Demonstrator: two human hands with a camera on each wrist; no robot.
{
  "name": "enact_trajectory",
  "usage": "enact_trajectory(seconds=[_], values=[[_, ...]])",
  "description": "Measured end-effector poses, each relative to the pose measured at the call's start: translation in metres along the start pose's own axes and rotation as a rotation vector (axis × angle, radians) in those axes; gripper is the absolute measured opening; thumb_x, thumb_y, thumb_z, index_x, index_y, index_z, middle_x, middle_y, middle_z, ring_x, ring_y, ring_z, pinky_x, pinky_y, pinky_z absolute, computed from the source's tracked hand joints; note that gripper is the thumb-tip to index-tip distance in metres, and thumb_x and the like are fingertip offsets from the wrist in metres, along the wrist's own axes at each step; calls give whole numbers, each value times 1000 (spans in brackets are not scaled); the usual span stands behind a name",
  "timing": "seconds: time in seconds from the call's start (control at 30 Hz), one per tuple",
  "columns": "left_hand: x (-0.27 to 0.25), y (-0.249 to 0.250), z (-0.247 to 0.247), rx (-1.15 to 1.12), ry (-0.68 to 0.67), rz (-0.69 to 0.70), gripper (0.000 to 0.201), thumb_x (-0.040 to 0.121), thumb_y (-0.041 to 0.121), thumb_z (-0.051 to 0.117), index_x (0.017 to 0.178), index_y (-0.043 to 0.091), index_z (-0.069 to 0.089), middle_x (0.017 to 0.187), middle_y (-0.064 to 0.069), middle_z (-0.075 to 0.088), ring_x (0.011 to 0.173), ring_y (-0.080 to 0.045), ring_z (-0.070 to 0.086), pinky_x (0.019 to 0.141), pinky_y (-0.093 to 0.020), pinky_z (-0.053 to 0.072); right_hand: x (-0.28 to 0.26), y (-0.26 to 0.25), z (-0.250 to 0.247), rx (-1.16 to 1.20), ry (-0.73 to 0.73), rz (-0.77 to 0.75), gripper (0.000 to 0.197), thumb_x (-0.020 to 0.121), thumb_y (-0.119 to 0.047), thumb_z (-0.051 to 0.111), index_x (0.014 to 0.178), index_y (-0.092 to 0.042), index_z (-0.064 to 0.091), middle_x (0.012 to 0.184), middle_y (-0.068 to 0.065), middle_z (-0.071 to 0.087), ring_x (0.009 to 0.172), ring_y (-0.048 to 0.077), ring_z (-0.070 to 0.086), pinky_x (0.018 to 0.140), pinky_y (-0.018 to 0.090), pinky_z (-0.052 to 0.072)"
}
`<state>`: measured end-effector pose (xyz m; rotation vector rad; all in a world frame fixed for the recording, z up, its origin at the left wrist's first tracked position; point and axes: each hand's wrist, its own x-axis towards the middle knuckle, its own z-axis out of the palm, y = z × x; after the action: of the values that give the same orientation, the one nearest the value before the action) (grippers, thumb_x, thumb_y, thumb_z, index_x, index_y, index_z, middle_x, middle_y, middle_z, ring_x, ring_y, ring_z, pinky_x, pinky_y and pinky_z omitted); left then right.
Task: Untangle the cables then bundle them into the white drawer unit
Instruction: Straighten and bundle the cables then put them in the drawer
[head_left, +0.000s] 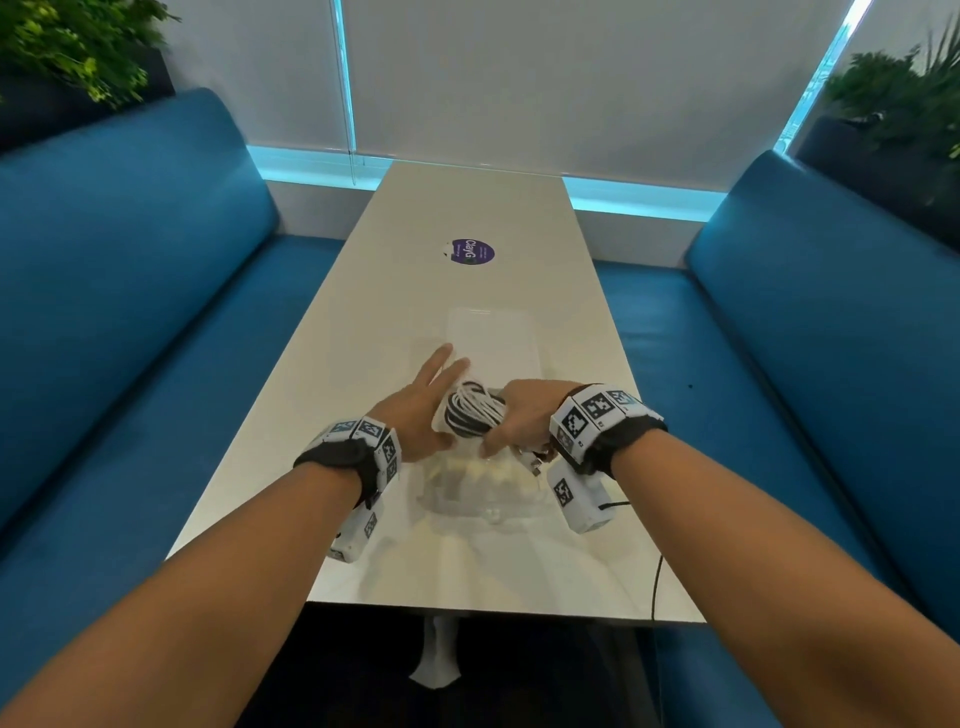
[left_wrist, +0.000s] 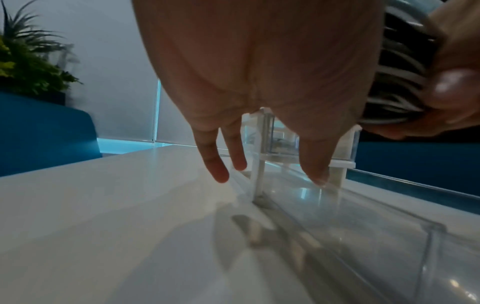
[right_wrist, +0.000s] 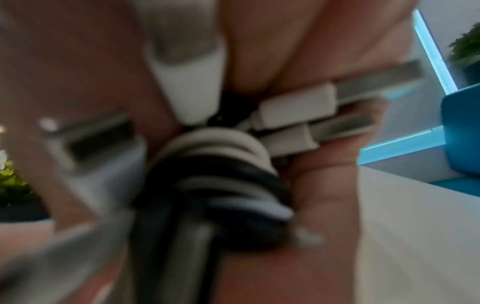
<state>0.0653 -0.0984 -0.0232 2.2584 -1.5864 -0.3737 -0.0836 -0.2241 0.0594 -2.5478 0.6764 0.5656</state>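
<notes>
Right now the right hand (head_left: 519, 415) clenches the coiled black-and-white cables (head_left: 470, 415) above the pulled-out clear drawer (left_wrist: 363, 236), left hand (head_left: 421, 410) spread flat alongside, so loose plugs (right_wrist: 293, 107) may snag its rim.

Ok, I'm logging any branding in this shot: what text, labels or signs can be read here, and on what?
"ClayG": on the purple round sticker on the white table.
Smaller lines on that sticker: too small to read.
Wrist camera bands: black-and-white square marker patterns only, no words.
Cable bundle and clear drawer: no text visible.
</notes>
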Motion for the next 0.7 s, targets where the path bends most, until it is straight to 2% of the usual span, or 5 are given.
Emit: enact_trajectory(seconds=[0.3, 0.43, 0.5, 0.6, 0.7], values=[[-5, 9, 1, -218, -31, -52, 109, 81, 8, 78, 158, 35, 6, 161, 20, -22, 76, -13, 64, 76, -39, 58, 8, -10, 28, -351, -4, 127, 31, 72, -38, 77, 94, -19, 66, 81, 1, 68, 73, 23, 66, 72, 36, 58], [-5, 9, 9, -313, 1, -56, 107, 82, -2, 73, 159, 30, 6, 161, 21, -23, 114, -38, 59, 62, -14, 48, 1, -21, 34, -407, -19, 78, 29, 87, -14, 67, 81, -27, 43, 71, -2, 44, 80, 25, 52, 89, 43, 56], [-2, 7, 12, -330, -5, -57, 106, 82, -1, 72, 159, 30, 5, 160, 23, -23, 123, -42, 54, 63, -13, 46, 3, -25, 35, -434, 23, 83, 19, 88, -14, 66, 80, -24, 51, 70, -3, 48, 82, 24, 55, 91, 42, 55], [1, 8, 8, -340, 4, -57, 90, 90, 15, 65, 159, 29, 10, 161, 24, -19, 133, -33, 48, 84, -24, 50, 13, -27, 45, -344, 111, 161, 28, 90, -21, 61, 117, -13, 62, 92, 3, 63, 93, 25, 63, 82, 36, 53], [3, 12, 7, -274, 63, -77, 69, 97, 18, 56, 157, 25, 21, 164, 15, -10, 140, -25, 40, 106, -40, 44, 16, -26, 56, -286, 225, 211, 23, 87, -26, 59, 106, -14, 66, 72, -1, 53, 74, 21, 59, 65, 30, 44]])
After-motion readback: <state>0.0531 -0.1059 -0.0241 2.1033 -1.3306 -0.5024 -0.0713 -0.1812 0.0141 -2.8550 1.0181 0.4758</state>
